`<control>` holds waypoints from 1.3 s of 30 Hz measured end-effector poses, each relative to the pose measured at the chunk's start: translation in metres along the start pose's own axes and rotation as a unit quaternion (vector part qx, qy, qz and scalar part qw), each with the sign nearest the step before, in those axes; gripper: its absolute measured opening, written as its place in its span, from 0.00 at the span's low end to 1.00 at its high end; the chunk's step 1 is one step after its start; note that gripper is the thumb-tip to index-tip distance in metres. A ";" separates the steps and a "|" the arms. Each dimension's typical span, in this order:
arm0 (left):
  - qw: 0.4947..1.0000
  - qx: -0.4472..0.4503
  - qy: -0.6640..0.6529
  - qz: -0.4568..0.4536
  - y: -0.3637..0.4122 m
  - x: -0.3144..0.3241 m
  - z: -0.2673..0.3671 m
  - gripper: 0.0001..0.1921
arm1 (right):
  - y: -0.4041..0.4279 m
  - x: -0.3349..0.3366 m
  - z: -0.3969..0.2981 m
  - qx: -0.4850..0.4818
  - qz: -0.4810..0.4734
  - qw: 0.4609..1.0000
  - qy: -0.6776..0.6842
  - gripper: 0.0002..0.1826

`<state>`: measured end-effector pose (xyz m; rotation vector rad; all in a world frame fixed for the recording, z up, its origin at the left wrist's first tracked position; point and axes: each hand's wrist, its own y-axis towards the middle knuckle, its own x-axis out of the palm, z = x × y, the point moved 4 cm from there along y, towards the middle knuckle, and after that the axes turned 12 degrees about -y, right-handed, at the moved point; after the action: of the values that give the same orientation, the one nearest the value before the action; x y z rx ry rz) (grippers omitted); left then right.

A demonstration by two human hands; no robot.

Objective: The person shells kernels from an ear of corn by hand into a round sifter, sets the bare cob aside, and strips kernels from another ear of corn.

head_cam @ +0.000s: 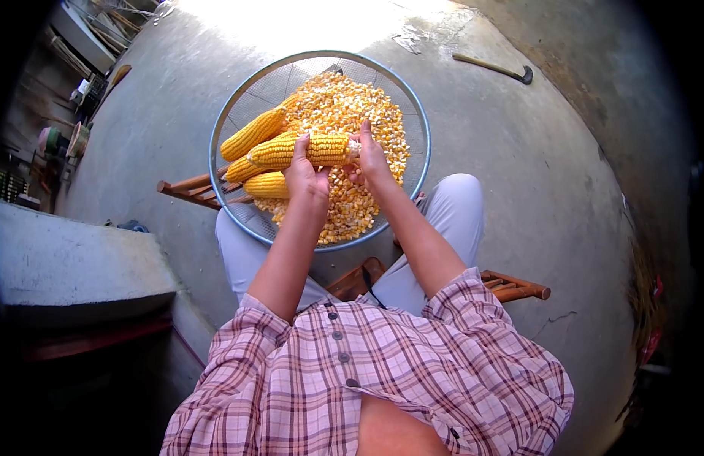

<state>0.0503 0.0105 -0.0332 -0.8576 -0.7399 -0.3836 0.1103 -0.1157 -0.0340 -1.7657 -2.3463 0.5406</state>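
Observation:
My left hand (306, 176) is closed around an ear of yellow corn (278, 153), its thumb on top. The ear lies crosswise above a round wire-mesh sieve (427, 134) with a blue-grey rim. At the ear's right end, where a short stretch of white cob is bare, my right hand (373, 154) grips it with the thumb raised; its lower fingers are partly hidden. Several whole ears, among them a far one (252, 134) and a near one (266, 185), rest at the sieve's left side. Loose corn kernels (352, 105) heap across its middle and right.
Under the sieve's left edge shows a wooden slatted frame (186, 185), with another slatted part (514, 286) by my right hip. A wooden-handled hooked blade (491, 67) lies on the concrete floor (534, 188). A concrete ledge (84, 256) stands at left.

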 end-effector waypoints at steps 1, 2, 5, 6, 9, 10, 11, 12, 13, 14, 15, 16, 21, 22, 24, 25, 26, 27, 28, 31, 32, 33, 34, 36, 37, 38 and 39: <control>1.000 0.002 -0.001 0.000 0.001 0.000 0.002 0.24 | -0.013 0.004 -0.013 0.030 -0.029 0.999 0.014 0.39; 1.000 0.001 -0.009 -0.007 0.002 0.000 0.003 0.24 | -0.022 0.005 -0.024 -0.004 -0.042 0.998 -0.047 0.38; 0.999 -0.017 -0.013 -0.026 -0.004 0.001 -0.009 0.23 | -0.009 0.003 -0.012 -0.213 0.122 0.938 -0.247 0.34; 0.998 0.001 -0.017 -0.052 -0.009 0.001 -0.010 0.23 | -0.022 0.004 -0.022 -0.231 0.160 0.939 -0.197 0.30; 0.995 0.031 -0.017 -0.096 -0.017 0.004 -0.004 0.23 | -0.016 0.007 -0.016 -0.282 0.185 0.932 -0.132 0.29; 0.994 0.024 -0.026 -0.103 -0.018 0.007 -0.002 0.23 | -0.016 0.007 -0.016 -0.283 0.185 0.932 -0.132 0.29; 0.993 0.017 -0.034 -0.111 -0.018 0.008 0.000 0.23 | -0.014 0.004 -0.014 -0.262 0.187 0.942 -0.097 0.30; 0.993 0.016 -0.035 -0.111 -0.016 0.009 0.000 0.23 | -0.013 0.002 -0.012 -0.241 0.190 0.950 -0.062 0.30; 0.993 0.009 -0.040 -0.114 -0.014 0.011 -0.003 0.22 | -0.005 0.000 -0.005 -0.241 0.195 0.949 -0.062 0.30; 0.992 0.000 -0.046 -0.117 -0.012 0.014 -0.007 0.21 | 0.010 0.000 0.009 -0.201 0.155 0.967 -0.025 0.30; 0.992 -0.002 -0.044 -0.119 -0.008 0.014 -0.008 0.21 | 0.020 0.002 0.020 -0.160 0.113 0.981 0.012 0.31; 0.992 0.002 -0.055 -0.117 -0.003 0.010 0.000 0.20 | -0.003 0.008 0.005 -0.056 -0.029 0.990 0.125 0.31; 0.986 -0.032 -0.082 -0.140 -0.010 0.015 0.014 0.19 | -0.027 0.003 -0.026 0.025 -0.077 0.981 0.176 0.36; 0.986 -0.033 -0.082 -0.140 -0.011 0.014 0.012 0.19 | -0.019 0.005 -0.022 0.001 -0.113 0.986 0.126 0.34; 0.984 -0.028 -0.074 -0.157 -0.013 0.012 0.007 0.19 | -0.016 0.010 -0.018 -0.026 -0.114 0.993 0.033 0.29; 0.984 -0.035 -0.072 -0.160 -0.019 0.020 0.002 0.19 | -0.009 0.015 -0.006 -0.025 -0.107 0.993 0.035 0.29; 0.984 -0.044 -0.087 -0.151 -0.024 0.027 -0.003 0.19 | 0.002 0.012 0.003 -0.153 0.051 0.987 -0.016 0.28; 0.984 -0.043 -0.106 -0.137 -0.027 0.028 0.001 0.20 | -0.010 0.011 -0.010 -0.275 0.195 0.939 -0.068 0.27; 0.984 -0.047 -0.110 -0.132 -0.025 0.028 0.006 0.18 | -0.019 0.013 -0.009 -0.244 0.125 0.960 -0.059 0.24; 0.986 -0.027 -0.098 -0.135 -0.018 0.026 0.014 0.17 | -0.024 0.019 -0.009 -0.277 0.063 0.958 -0.038 0.22; 0.986 -0.026 -0.100 -0.135 -0.011 0.024 0.015 0.15 | -0.027 0.018 -0.008 -0.278 0.063 0.958 -0.038 0.22; 0.985 -0.026 -0.100 -0.135 -0.008 0.024 0.019 0.15 | -0.030 0.022 -0.008 -0.249 0.003 0.968 0.011 0.21; 0.986 -0.025 -0.097 -0.131 -0.004 0.023 0.022 0.15 | -0.033 0.025 -0.008 -0.220 -0.057 0.972 0.060 0.21; 0.988 -0.024 -0.082 -0.130 -0.004 0.024 0.025 0.15 | -0.038 0.027 -0.015 -0.188 -0.116 0.969 0.108 0.21; 0.988 -0.024 -0.083 -0.129 -0.006 0.025 0.027 0.15 | -0.039 0.025 -0.018 -0.156 -0.120 0.972 0.130 0.25; 0.988 -0.038 -0.074 -0.133 -0.008 0.027 0.029 0.15 | -0.041 0.023 -0.021 -0.123 -0.125 0.973 0.151 0.28; 0.987 -0.051 -0.066 -0.136 -0.009 0.027 0.030 0.15 | -0.043 0.021 -0.027 -0.124 -0.126 0.973 0.150 0.28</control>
<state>0.0510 0.0285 0.0044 -0.8865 -0.9720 -0.6160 0.0745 -0.1008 0.0053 -1.4749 -2.4428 -0.0565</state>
